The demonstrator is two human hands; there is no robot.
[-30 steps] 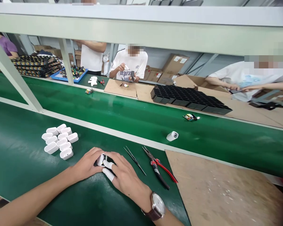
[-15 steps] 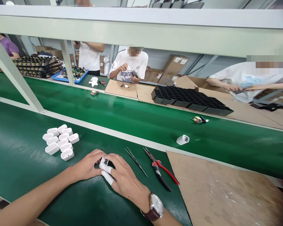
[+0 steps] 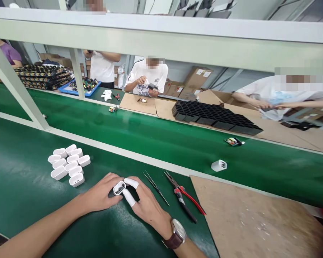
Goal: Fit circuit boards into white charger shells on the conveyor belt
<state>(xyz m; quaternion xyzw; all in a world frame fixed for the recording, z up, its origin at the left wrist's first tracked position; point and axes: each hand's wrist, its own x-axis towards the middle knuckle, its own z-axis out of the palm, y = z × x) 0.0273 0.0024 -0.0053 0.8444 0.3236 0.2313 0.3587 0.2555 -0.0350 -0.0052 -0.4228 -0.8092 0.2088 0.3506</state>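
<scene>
Between my left thumb and fingers is a white oval plastic casing (image 3: 119, 187), its open end facing up with dark and metallic parts visible inside. My left hand (image 3: 103, 193) wraps round its left side. My right hand (image 3: 145, 204) wears white finger cots on thumb and index finger, and their tips pinch the casing's right edge. Tweezers (image 3: 156, 189) and red-and-black long-nose pliers (image 3: 183, 197) lie to the right of my right hand. Several white oval casings (image 3: 70, 163) stand grouped on the green work surface, left of my hands.
Beyond a pale rail, a green conveyor belt (image 3: 150, 132) carries a white casing (image 3: 219, 165) and circuit boards (image 3: 234, 142). A brown board (image 3: 258, 215) lies at right. Black trays (image 3: 215, 116) and several co-workers are across the belt. A metal crossbeam (image 3: 161, 39) spans above.
My right fingers have drawn back from over the casing's opening to its right edge, uncovering the parts inside. The white casing and circuit boards on the belt have shifted right.
</scene>
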